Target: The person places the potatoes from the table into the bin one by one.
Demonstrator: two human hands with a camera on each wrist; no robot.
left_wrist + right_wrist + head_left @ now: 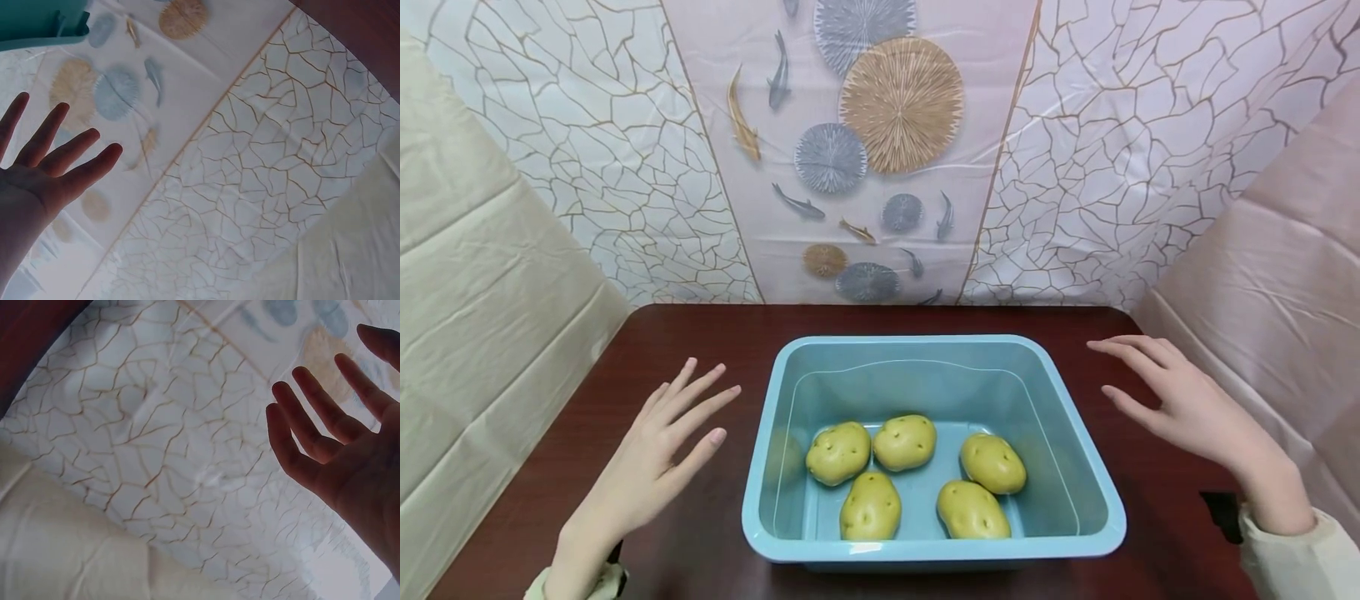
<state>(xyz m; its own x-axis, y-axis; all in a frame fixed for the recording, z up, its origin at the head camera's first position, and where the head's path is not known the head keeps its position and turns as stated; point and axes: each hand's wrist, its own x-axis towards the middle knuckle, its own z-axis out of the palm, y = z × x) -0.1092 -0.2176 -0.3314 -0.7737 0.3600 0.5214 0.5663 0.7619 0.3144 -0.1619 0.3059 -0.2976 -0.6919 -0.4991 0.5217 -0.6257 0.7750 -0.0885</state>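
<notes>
A light blue plastic basin (936,548) stands on the dark table in the head view, with several yellow-green potatoes (904,442) lying on its bottom. To the basin's left, my left hand (651,454) is held with its fingers spread and nothing in its grasp. My right hand (1183,400) is off the basin's right side, fingers loosely extended, also holding nothing. In the left wrist view the fingers (75,150) fan out below a corner of the basin (44,25). The right wrist view shows that hand's palm (369,469) and slightly bent fingers against the patterned cloth.
The dark red-brown table (700,333) ends at a patterned backdrop (647,167) with fish and round motifs. Creased beige cloth (467,292) hangs along the left side, and more cloth (1285,275) along the right. The basin's raised rim surrounds the potatoes.
</notes>
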